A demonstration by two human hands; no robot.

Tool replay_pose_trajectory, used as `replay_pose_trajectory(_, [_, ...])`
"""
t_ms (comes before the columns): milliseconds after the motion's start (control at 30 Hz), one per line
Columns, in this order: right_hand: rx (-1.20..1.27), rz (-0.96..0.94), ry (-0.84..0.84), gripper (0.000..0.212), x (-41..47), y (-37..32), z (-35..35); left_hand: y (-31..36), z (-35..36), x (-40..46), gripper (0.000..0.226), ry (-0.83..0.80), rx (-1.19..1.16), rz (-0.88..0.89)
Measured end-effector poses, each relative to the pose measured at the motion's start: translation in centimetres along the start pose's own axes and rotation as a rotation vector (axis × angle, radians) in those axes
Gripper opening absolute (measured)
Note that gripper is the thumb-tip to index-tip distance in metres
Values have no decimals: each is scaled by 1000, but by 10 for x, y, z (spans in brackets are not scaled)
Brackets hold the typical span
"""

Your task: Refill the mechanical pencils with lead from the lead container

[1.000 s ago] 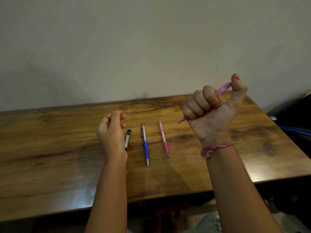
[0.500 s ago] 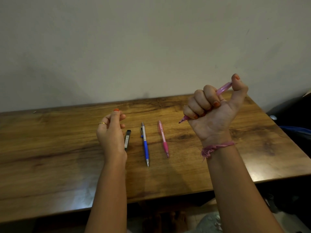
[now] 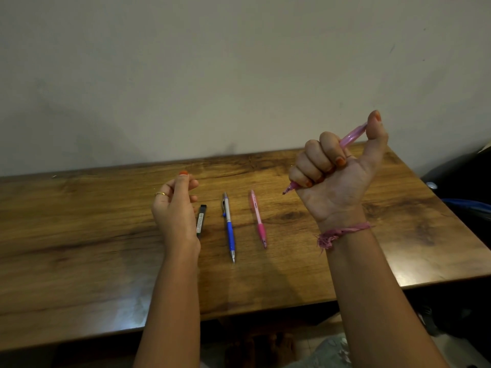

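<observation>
Right hand (image 3: pixel 335 176) fisted round translucent pink mechanical pencil (image 3: pixel 352 135), thumb on its cap, left hand (image 3: pixel 174 208) raised, fingers loosely curled, empty, above wooden counter (image 3: pixel 79 248), beside black lead container (image 3: pixel 201 220)

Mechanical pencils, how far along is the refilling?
Nothing looks finished. In hand: the right hand grips a pink pencil, thumb on its end. The left hand holds nothing visible. Left: the blue pencil and another pink pencil lie untouched beside the lead container on the table.
</observation>
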State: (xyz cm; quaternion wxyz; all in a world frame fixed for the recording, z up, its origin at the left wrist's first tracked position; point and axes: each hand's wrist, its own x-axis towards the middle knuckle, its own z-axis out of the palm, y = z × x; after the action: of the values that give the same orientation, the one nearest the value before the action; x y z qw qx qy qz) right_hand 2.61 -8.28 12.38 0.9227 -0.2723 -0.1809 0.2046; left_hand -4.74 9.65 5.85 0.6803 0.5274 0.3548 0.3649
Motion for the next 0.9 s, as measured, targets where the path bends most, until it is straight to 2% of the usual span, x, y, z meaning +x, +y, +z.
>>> replay_pose_trajectory(900, [-22, -38, 67, 56, -1, 0, 2, -2, 0, 1, 8, -3, -6, 18])
